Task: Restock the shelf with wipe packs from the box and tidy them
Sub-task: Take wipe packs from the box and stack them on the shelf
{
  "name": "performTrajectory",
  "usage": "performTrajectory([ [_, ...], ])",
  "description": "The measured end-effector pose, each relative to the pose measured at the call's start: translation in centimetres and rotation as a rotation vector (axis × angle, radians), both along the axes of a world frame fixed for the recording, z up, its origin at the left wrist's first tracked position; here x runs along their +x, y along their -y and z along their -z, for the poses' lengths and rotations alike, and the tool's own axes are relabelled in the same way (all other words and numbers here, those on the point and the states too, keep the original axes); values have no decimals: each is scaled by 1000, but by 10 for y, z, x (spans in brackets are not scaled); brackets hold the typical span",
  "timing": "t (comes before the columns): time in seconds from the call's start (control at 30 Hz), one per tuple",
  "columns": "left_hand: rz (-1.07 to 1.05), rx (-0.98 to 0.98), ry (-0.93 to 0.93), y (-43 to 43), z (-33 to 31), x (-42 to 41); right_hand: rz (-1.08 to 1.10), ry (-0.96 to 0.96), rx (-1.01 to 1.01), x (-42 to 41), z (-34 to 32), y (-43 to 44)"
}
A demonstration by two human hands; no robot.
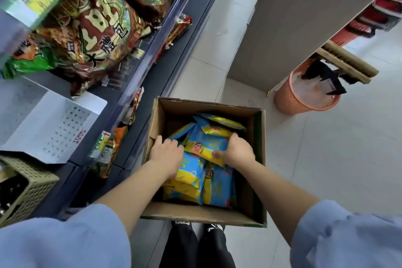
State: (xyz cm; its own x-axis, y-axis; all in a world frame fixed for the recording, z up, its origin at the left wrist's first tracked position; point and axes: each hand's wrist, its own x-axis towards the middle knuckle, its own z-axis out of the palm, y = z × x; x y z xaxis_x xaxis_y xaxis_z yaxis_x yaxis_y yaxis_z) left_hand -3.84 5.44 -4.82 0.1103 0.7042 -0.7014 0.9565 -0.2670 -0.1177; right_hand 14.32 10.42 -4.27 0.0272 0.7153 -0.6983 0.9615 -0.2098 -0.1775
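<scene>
Sleeves [65, 241] of pale blue fill the bottom corners of my feed, and both bare forearms reach from them down into the box [204, 215]. My right hand [236, 152] grips the top pack [204, 143]: the thumb lies on its yellow and blue face and the fingers curl over its far right edge, so the pack sits tilted across the middle of the box. My left hand [166, 154] is palm down at that pack's left edge, near the box's left wall, with its fingers bent down out of sight among the wrappers; I cannot tell whether it holds anything. More packs [217, 189] stand on edge beneath both hands, crowded toward the box's near wall, and a few lie loose toward the far wall. The box stands open on the tiled floor [326, 159], its left wall close beside the foot of the dark shelf [139, 85]. Black trousers [195, 246] show just below the box's near edge. On the shelf, big brown and gold snack bags [91, 28] lie along the upper level, a white perforated tray [54, 124] sits below them, and a green basket [32, 185] is at the left edge of view. Across the floor to the right, well apart from the box, an orange bin [304, 102] stands by a grey partition with a brush [348, 61] lying over its rim.
</scene>
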Motion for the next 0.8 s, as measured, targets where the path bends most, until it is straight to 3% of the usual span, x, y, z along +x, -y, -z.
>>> performTrajectory([
  [0.13, -54, -23, 62, 1, -6, -2, 294, -99, -34, -4, 1, -4],
  [0.27, -157, -65, 160, 2, -18, -9, 402, -124, -11, -6, -7, -6],
  [0.8, -575, -45, 388, 34, -127, -16, 34, -214, 261, 0, -110, -3],
])
